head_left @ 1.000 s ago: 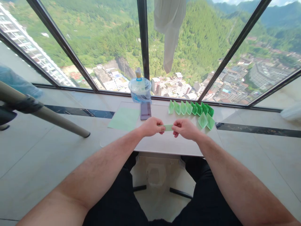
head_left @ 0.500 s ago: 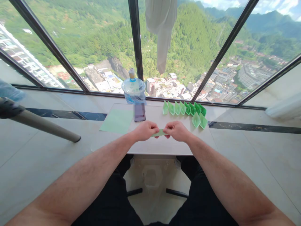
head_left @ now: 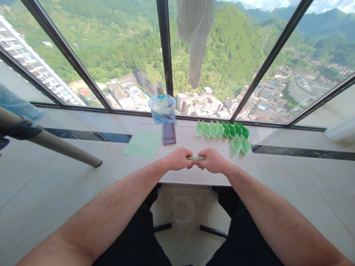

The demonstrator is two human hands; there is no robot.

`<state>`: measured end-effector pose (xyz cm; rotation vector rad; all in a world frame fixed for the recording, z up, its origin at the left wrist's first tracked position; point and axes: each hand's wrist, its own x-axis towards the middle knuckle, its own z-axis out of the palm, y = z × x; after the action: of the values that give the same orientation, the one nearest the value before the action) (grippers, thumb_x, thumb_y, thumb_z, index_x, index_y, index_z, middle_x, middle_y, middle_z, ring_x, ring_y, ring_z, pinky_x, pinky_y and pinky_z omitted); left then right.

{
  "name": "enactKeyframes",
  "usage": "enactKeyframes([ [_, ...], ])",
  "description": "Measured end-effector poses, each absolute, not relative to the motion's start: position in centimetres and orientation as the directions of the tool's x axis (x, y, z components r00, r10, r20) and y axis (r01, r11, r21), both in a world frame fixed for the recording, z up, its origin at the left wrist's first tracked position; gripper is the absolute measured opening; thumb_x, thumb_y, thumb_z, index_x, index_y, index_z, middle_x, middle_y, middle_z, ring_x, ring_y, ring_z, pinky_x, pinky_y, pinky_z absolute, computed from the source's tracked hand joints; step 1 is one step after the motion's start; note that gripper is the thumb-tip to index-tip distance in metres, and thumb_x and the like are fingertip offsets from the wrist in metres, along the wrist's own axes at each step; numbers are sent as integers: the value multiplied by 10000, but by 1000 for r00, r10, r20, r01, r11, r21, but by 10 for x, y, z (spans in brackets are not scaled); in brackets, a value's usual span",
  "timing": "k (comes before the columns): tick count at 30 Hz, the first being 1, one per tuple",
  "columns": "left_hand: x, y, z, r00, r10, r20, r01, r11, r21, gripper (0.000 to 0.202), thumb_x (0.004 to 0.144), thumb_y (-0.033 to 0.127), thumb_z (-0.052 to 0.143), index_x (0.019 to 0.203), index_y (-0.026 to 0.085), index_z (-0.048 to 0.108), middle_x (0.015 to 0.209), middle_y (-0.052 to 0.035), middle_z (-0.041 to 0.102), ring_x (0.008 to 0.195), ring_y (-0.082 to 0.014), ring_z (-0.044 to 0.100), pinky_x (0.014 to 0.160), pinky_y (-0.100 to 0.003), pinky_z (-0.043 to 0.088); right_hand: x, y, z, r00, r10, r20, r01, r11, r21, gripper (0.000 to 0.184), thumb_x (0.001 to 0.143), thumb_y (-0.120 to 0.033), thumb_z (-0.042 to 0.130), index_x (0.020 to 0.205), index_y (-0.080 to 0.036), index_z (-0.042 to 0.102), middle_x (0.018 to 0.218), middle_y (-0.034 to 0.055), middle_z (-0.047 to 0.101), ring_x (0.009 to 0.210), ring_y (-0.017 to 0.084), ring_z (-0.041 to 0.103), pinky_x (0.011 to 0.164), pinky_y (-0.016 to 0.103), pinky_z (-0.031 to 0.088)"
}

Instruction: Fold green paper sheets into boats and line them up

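Note:
A small folded piece of light green paper (head_left: 195, 158) is held above the front part of the white table (head_left: 146, 171). My left hand (head_left: 181, 159) is closed on its left end and my right hand (head_left: 211, 160) on its right end, the fingertips almost meeting below it. Most of the paper is hidden by the fingers; its top edge shows as a narrow strip. Beyond my right hand stand folded green paper boats (head_left: 213, 129), several in a back row, light to darker green, with two more (head_left: 240, 144) in front.
A flat light green paper sheet (head_left: 142, 143) lies at the table's left. A phone (head_left: 169, 133) lies beside it, with a clear plastic tub (head_left: 162, 107) behind. A grey pole (head_left: 66, 146) slants in from the left. Tall windows (head_left: 124, 55) rise behind the table.
My hands have come closer together and turned the folded paper, so it now shows as a thin edge instead of a flat strip. The whole view has shifted slightly.

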<state>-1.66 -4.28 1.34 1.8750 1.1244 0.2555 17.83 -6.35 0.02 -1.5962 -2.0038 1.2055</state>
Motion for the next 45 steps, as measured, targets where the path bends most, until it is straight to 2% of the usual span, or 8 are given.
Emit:
enactKeyframes([
  [9, -22, -40, 12, 554, 780, -291, 642, -178, 745, 159, 711, 230, 562, 583, 182, 642, 567, 4, 640, 515, -120, 514, 505, -254, 347, 183, -60, -4, -343, 893, -293, 648, -1, -761, 252, 811, -287, 595, 583, -183, 624, 626, 27, 729, 499, 113, 568, 447, 215, 369],
  [12, -25, -37, 9, 582, 779, -231, 611, -233, 757, 159, 707, 291, 636, 784, 179, 719, 684, 3, 678, 619, -144, 570, 567, -256, 387, 187, -58, -6, -293, 894, -338, 630, -86, -772, 236, 819, -298, 595, 618, -181, 635, 617, 31, 727, 487, 111, 561, 449, 216, 364],
  [15, -27, -37, 4, 587, 804, -92, 578, -337, 743, 484, 641, 299, 728, 1114, 207, 683, 888, 1, 695, 778, -176, 616, 670, -264, 430, 188, -57, -6, -300, 892, -339, 586, -108, -803, 203, 825, -333, 619, 712, -172, 670, 636, 31, 726, 549, 119, 603, 497, 211, 396],
  [17, -28, -37, 1, 562, 827, -33, 583, -367, 725, 519, 660, 257, 693, 1175, 215, 643, 949, -7, 683, 818, -180, 621, 713, -272, 444, 187, -57, -8, -306, 909, -282, 556, -70, -828, 215, 774, -343, 699, 900, -169, 703, 719, 26, 740, 626, 135, 639, 540, 214, 431],
  [21, -30, -36, -1, 500, 865, -44, 595, -307, 743, 414, 701, 252, 641, 1113, 218, 663, 932, -10, 680, 811, -173, 622, 731, -279, 468, 183, -57, -11, -230, 966, -122, 531, 20, -847, 638, 662, -325, 815, 1256, -194, 621, 1020, 55, 738, 785, 158, 679, 675, 253, 513],
  [26, -32, -31, -2, 515, 828, -222, 486, -68, 871, 337, 753, 357, 647, 1024, 168, 711, 815, -24, 690, 699, -151, 616, 610, -257, 477, 181, -54, -10, -146, 986, -77, 568, 20, -823, 314, 800, -347, 675, 1055, -166, 708, 821, 42, 735, 710, 161, 661, 659, 269, 496],
  [41, -30, -38, 1, 578, 754, -313, 310, 152, 939, 390, 724, 303, 760, 1066, 141, 665, 799, -51, 736, 735, -160, 675, 578, -226, 447, 174, -57, -9, -121, 993, -13, 708, 77, -702, 239, 769, -315, 646, 968, -202, 715, 733, 13, 714, 680, 187, 657, 680, 311, 488],
  [45, -28, -38, 2, 569, 758, -320, 266, 198, 943, 390, 783, 476, 714, 955, 132, 649, 760, -75, 732, 688, -172, 683, 547, -233, 424, 175, -60, -9, -151, 953, 261, 719, 287, -633, 373, 753, -271, 693, 1119, -204, 663, 1135, 90, 700, 952, 238, 672, 843, 382, 527],
])
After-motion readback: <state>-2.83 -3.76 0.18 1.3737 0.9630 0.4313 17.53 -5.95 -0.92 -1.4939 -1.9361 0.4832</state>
